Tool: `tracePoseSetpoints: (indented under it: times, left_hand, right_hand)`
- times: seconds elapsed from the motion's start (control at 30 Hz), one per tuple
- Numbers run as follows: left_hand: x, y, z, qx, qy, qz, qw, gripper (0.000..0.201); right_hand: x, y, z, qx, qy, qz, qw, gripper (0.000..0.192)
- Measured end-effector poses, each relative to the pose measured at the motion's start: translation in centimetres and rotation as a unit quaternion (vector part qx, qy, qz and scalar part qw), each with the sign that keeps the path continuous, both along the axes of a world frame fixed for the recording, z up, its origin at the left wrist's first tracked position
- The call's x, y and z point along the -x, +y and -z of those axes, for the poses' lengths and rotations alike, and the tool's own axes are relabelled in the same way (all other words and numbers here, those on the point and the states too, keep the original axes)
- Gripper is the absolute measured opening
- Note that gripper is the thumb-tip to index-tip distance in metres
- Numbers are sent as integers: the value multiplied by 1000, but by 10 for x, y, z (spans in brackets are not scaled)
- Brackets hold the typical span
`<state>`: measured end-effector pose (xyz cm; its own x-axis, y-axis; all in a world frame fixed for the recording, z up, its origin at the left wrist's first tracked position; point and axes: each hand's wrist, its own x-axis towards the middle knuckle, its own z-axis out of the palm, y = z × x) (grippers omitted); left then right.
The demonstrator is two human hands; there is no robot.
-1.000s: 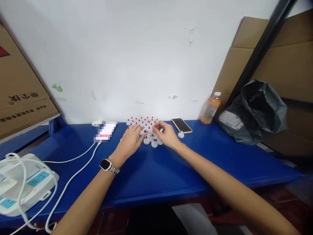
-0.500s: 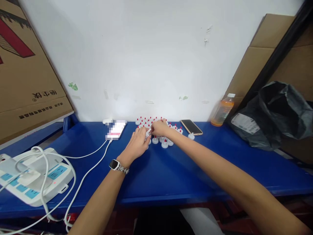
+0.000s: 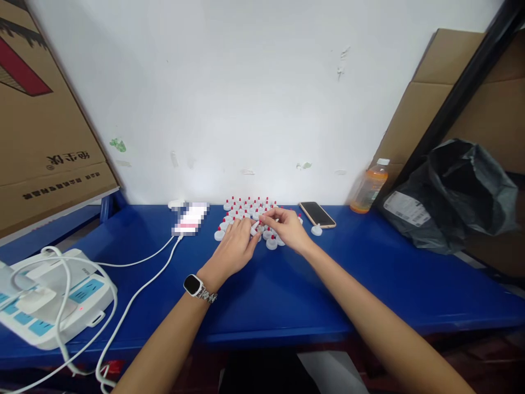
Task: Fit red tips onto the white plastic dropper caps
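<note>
My left hand point(image 3: 233, 246), with a watch on its wrist, is closed around a white nozzle cap point(image 3: 255, 226) held sideways over the table. My right hand point(image 3: 289, 229) pinches at that cap's nozzle end, where a bit of red shows between the fingertips; it looks like a small red tip. Around and behind both hands stand many white nozzle caps with red tips point(image 3: 249, 203), grouped close together and partly hidden by the hands. One white cap without a red tip point(image 3: 316, 230) sits apart on the right.
A phone point(image 3: 318, 214) lies right of the caps, and a second, blurred phone point(image 3: 192, 218) is cabled at left. A power strip point(image 3: 61, 301) fills the left front. An orange drink bottle point(image 3: 370, 189) and a black plastic bag point(image 3: 443, 191) stand at right on the blue table point(image 3: 283, 306).
My right hand has drawn back from the cluster toward me, and its fingertips now meet the nozzle of the cap in my left hand. The view has shifted slightly.
</note>
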<state>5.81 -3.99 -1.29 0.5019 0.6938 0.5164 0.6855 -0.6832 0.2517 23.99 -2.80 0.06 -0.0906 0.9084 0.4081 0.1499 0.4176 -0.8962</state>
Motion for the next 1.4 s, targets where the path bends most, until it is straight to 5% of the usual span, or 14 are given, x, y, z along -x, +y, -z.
tracePoseSetpoints:
  times: [0.27, 0.47, 0.57, 0.67, 0.77, 0.87, 1.07, 1.13, 1.27, 1.4]
  left_hand:
    - [-5, -5, 3, 7, -38, 42, 998, 25]
    - [-16, -11, -1, 17, -78, 75, 994, 29]
    - [-23, -10, -2, -3, -73, 71, 995, 46]
    - [-26, -7, -4, -25, -59, 61, 996, 60]
    - [-27, -4, -7, -33, -57, 50, 997, 39]
    - [-31, -5, -11, -32, -46, 49, 997, 27]
    - [-45, -5, -15, -32, -12, 64, 997, 24]
    - [-52, -2, -16, -25, 0, 70, 997, 23]
    - [-72, 6, -18, -32, 14, 91, 995, 22]
    - [-96, 11, -17, -42, 22, 104, 993, 21]
  right_hand:
    - [10, -11, 12, -33, 24, 61, 997, 37]
    - [9, -22, 6, -35, 71, 32, 996, 37]
    - [-12, -32, -1, -48, 46, 29, 997, 31]
    - [-52, -39, -5, -76, -64, 132, 986, 21]
    - [-87, -38, -2, -68, -218, 198, 953, 12]
    - [-95, -28, 8, -46, -303, 147, 940, 11]
    - [-73, -16, 15, -33, -267, 123, 955, 8]
    - [-82, -19, 12, -32, -259, 175, 949, 12]
    - [-118, -24, 14, -1, -321, 316, 893, 19]
    - [-138, -21, 25, 48, -324, 305, 895, 12]
